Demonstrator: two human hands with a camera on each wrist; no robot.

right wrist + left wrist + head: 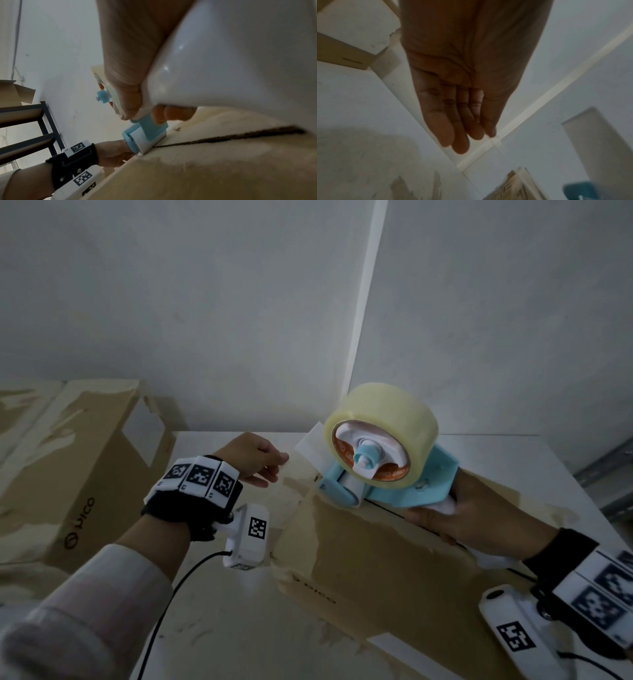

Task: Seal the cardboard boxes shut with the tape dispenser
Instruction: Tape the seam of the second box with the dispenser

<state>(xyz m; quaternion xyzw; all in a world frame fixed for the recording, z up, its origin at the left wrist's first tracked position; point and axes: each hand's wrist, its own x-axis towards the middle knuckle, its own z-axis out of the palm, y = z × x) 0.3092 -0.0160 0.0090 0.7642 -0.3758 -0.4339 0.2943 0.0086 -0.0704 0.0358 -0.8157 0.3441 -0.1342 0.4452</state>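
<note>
Tape dispenser [387, 474] sat at the far-left end of the box [370, 546] seam, gripped by our right hand [455, 518]; seam ran toward near right. Left hand [253, 460] pinched the tape end [291, 470], just left.

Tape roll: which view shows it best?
The head view: the whole tape roll sits on the blue dispenser, which the right hand holds on the box. The right wrist view shows only its edge behind the thumb. The left wrist view misses it.
</note>
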